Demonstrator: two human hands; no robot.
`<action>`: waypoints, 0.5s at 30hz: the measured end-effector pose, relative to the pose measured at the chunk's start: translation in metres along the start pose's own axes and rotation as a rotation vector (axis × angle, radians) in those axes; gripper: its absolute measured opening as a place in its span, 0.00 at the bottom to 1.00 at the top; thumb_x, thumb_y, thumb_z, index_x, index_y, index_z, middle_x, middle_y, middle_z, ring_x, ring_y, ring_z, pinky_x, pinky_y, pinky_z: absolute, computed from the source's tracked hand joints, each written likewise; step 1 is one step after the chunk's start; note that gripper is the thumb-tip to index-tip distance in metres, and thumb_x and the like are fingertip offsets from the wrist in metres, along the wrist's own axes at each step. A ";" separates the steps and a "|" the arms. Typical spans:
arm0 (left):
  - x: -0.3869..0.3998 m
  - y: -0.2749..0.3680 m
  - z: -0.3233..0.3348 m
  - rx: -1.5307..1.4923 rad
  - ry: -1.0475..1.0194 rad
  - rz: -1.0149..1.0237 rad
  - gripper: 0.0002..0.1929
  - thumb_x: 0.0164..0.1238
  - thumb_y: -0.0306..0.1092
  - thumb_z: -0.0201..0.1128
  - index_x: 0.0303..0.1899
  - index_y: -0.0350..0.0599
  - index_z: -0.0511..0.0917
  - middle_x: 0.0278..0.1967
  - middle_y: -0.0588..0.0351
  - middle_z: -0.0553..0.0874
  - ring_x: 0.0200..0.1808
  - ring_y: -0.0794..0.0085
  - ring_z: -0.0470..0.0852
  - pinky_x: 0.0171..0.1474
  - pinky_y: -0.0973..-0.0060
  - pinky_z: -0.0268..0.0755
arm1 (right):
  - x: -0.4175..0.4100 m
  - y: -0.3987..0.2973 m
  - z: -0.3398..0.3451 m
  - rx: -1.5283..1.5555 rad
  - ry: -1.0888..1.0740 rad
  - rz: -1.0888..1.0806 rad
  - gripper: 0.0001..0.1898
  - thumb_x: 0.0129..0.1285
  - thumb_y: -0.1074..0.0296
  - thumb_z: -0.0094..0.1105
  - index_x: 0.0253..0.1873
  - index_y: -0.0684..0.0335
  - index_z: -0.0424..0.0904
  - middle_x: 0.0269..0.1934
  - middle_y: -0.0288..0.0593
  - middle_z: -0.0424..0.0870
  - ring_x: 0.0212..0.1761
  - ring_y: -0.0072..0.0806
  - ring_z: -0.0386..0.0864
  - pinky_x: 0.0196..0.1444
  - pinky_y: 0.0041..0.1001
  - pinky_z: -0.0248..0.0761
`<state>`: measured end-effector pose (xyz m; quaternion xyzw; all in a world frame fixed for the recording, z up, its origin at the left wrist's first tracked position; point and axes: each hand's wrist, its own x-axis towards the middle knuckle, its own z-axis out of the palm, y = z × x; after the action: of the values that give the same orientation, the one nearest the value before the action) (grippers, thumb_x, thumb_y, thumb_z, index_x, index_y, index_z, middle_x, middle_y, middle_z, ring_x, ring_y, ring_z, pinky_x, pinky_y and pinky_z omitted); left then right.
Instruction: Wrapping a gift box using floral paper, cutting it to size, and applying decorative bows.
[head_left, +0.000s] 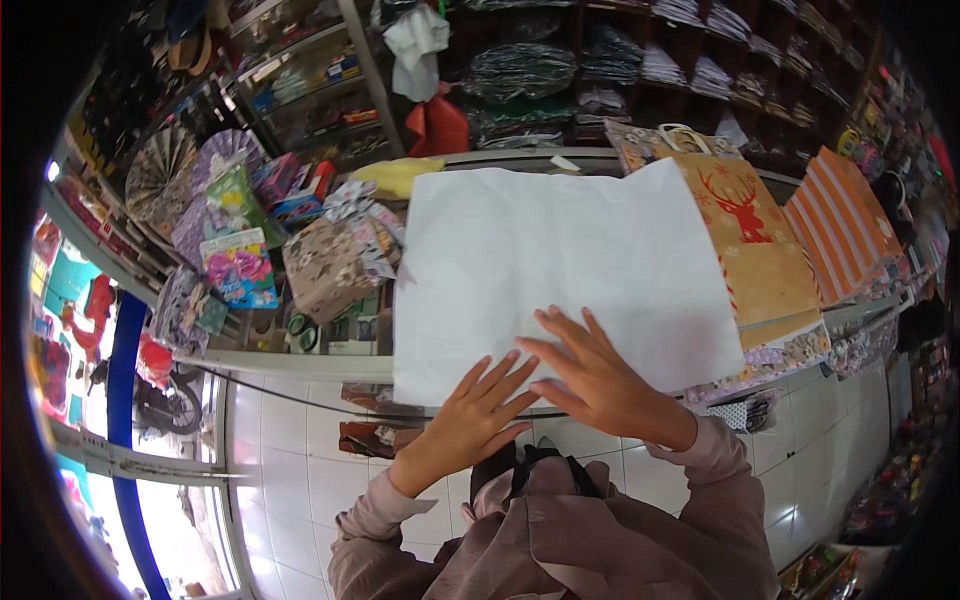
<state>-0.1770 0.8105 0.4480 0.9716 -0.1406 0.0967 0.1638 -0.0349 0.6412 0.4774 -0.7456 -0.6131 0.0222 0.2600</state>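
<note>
A large sheet of white paper (555, 247) lies spread over a glass display counter, its surface slightly creased and its upper edge wavy. My left hand (484, 412), fingers apart, is at the sheet's near edge. Just right of it, my right hand (581, 367) is over the lower middle of the sheet, fingers also spread. Neither hand grips anything; whether the palms press on the paper is hard to tell. Right of the sheet lies a kraft paper gift bag with a red reindeer (742, 217).
On the counter's left stand a wrapped gift box with a ribbon bow (326, 262), a toy pack (240, 266) and a yellow cloth (397, 176). An orange striped bag (844, 225) is at the right. Shelves with bagged garments (521, 71) rise behind.
</note>
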 end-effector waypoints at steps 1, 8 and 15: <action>-0.002 -0.002 0.003 -0.013 0.034 0.025 0.27 0.63 0.42 0.63 0.63 0.45 0.70 0.67 0.47 0.66 0.70 0.54 0.62 0.71 0.53 0.51 | 0.009 -0.010 0.003 0.082 -0.031 -0.053 0.25 0.71 0.55 0.49 0.68 0.60 0.63 0.67 0.61 0.59 0.72 0.56 0.54 0.71 0.56 0.43; -0.048 -0.023 -0.042 -0.015 0.277 -0.199 0.19 0.58 0.33 0.65 0.51 0.41 0.78 0.56 0.49 0.78 0.62 0.55 0.72 0.66 0.51 0.56 | 0.069 -0.060 0.045 0.266 -0.043 -0.102 0.24 0.72 0.58 0.47 0.68 0.60 0.62 0.66 0.58 0.61 0.68 0.54 0.60 0.69 0.54 0.49; -0.114 -0.049 -0.061 0.065 0.504 -0.505 0.14 0.59 0.30 0.64 0.49 0.46 0.80 0.52 0.55 0.81 0.58 0.62 0.76 0.65 0.57 0.56 | 0.115 -0.103 0.095 0.191 0.033 -0.133 0.23 0.69 0.59 0.54 0.65 0.59 0.66 0.63 0.56 0.64 0.63 0.53 0.66 0.66 0.48 0.57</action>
<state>-0.2785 0.9039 0.4638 0.9261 0.1518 0.2942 0.1810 -0.1329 0.7934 0.4706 -0.6753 -0.6521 0.0510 0.3408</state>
